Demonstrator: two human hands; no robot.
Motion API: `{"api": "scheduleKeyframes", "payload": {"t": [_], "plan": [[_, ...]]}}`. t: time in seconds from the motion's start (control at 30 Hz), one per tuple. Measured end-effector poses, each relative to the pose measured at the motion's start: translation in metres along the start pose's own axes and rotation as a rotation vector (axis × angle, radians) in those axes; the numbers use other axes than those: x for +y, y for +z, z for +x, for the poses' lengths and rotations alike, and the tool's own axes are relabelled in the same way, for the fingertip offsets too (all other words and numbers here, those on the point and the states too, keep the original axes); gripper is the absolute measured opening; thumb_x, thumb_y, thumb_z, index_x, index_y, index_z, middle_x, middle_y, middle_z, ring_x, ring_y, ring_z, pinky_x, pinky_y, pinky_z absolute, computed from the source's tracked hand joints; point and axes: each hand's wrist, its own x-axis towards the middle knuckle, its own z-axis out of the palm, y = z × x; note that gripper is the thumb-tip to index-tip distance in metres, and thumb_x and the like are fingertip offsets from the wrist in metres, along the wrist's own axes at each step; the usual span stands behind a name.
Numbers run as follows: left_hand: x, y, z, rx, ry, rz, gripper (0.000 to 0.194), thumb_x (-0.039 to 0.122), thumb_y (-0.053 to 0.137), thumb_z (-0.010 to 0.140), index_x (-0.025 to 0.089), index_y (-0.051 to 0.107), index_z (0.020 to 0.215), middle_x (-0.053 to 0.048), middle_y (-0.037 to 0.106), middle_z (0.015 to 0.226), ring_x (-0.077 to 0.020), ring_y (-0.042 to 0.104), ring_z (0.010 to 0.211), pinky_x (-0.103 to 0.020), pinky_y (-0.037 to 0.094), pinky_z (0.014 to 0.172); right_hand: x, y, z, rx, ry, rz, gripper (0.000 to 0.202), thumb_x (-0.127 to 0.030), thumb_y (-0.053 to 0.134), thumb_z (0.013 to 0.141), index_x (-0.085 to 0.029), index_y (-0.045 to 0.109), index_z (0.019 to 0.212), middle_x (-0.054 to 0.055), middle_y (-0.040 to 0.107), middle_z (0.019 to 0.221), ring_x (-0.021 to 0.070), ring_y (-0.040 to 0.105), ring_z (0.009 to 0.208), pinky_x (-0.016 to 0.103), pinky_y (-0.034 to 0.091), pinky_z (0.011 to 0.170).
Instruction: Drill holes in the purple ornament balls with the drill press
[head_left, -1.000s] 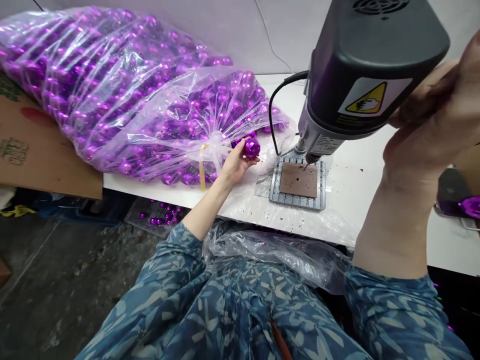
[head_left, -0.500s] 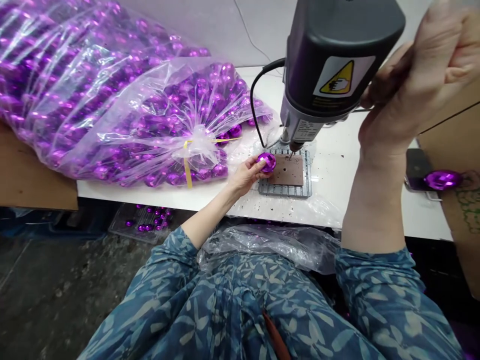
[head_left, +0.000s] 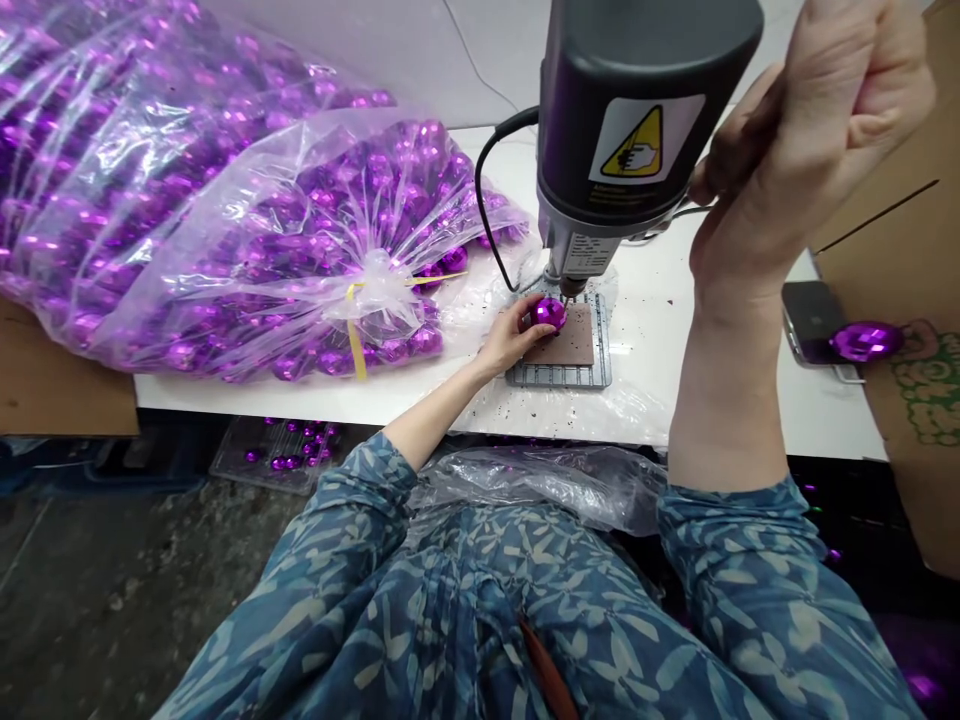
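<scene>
My left hand grips a shiny purple faceted ball between thumb and fingers, over the left part of a brown board. That board lies on a grey slotted metal base. The ball is right beside the tip of a black and grey drill press; whether the bit touches it I cannot tell. My right hand is raised at the machine's right side, its fingers closed round something mostly hidden, where the machine's handle would be.
A big clear bag of purple balls fills the left of the white table. At the right are a phone, another purple ball and cardboard. A tray of balls sits below the table.
My left hand has moved the ball rightward over the board, close under the drill. My right hand stays closed beside the machine. The whole view has shifted slightly.
</scene>
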Motion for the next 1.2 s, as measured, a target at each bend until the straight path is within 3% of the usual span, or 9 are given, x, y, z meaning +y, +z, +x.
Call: {"api": "scheduleKeyframes", "payload": {"t": [0.17, 0.33, 0.47, 0.63, 0.77, 1.0, 1.2], "plan": [[0.003, 0.003, -0.007, 0.007, 0.066, 0.190, 0.067, 0.043, 0.103, 0.087, 0.028, 0.079, 0.148, -0.013, 0.083, 0.127, -0.0385, 0.071, 0.127, -0.059, 0.059, 0.116, 0.001, -0.001, -0.001, 0.009, -0.019, -0.037, 0.075, -0.087, 0.068, 0.070, -0.022, 0.030, 0.071, -0.009, 0.015, 0.056, 0.0011, 0.034, 0.043, 0.020, 0.021, 0.041], [0.014, 0.006, -0.021, -0.047, 0.137, 0.234, 0.066, 0.038, 0.099, 0.091, 0.029, 0.076, 0.151, -0.013, 0.079, 0.138, -0.0418, 0.065, 0.144, -0.062, 0.052, 0.128, 0.002, -0.002, -0.003, -0.024, -0.057, -0.063, 0.075, -0.083, 0.071, 0.080, -0.019, 0.033, 0.074, -0.007, 0.015, 0.060, -0.0007, 0.034, 0.046, 0.017, 0.022, 0.044], [0.011, 0.011, -0.020, -0.049, 0.159, 0.182, 0.062, 0.041, 0.096, 0.093, 0.029, 0.075, 0.149, -0.014, 0.075, 0.152, -0.0421, 0.058, 0.157, -0.062, 0.044, 0.137, 0.005, -0.003, 0.000, -0.019, -0.039, -0.091, 0.080, -0.089, 0.068, 0.075, -0.020, 0.029, 0.074, -0.006, 0.014, 0.059, 0.0002, 0.035, 0.045, 0.018, 0.022, 0.043], [-0.001, 0.016, -0.012, -0.035, 0.117, 0.073, 0.063, 0.046, 0.096, 0.094, 0.027, 0.072, 0.149, -0.014, 0.074, 0.151, -0.0384, 0.068, 0.147, -0.062, 0.050, 0.132, 0.002, -0.003, 0.000, -0.002, -0.033, -0.075, 0.080, -0.088, 0.074, 0.071, -0.020, 0.032, 0.073, -0.008, 0.022, 0.055, 0.0015, 0.041, 0.045, 0.018, 0.024, 0.043], [-0.007, 0.017, -0.012, -0.047, 0.094, -0.018, 0.068, 0.049, 0.100, 0.090, 0.028, 0.071, 0.148, -0.014, 0.075, 0.150, -0.0375, 0.070, 0.146, -0.062, 0.053, 0.133, -0.003, 0.000, -0.001, -0.006, -0.011, -0.043, 0.077, -0.084, 0.074, 0.070, -0.021, 0.030, 0.070, -0.007, 0.019, 0.055, 0.0014, 0.038, 0.046, 0.020, 0.022, 0.043], [-0.016, 0.006, -0.007, -0.036, 0.042, -0.127, 0.079, 0.074, 0.089, 0.096, 0.026, 0.066, 0.154, -0.015, 0.076, 0.153, -0.0373, 0.071, 0.149, -0.058, 0.055, 0.132, -0.001, -0.001, 0.003, 0.014, 0.032, 0.006, 0.070, -0.086, 0.072, 0.057, -0.023, 0.046, 0.074, -0.010, 0.023, 0.052, 0.0015, 0.035, 0.044, 0.023, 0.024, 0.042], [-0.025, 0.003, -0.002, -0.115, 0.108, -0.016, 0.090, 0.089, 0.076, 0.098, 0.028, 0.057, 0.162, -0.016, 0.071, 0.161, -0.0399, 0.067, 0.154, -0.061, 0.052, 0.135, -0.002, -0.004, 0.003, -0.078, -0.005, -0.050, 0.070, -0.085, 0.070, 0.067, -0.021, 0.043, 0.075, -0.008, 0.019, 0.057, -0.0009, 0.040, 0.044, 0.018, 0.027, 0.043]]}}
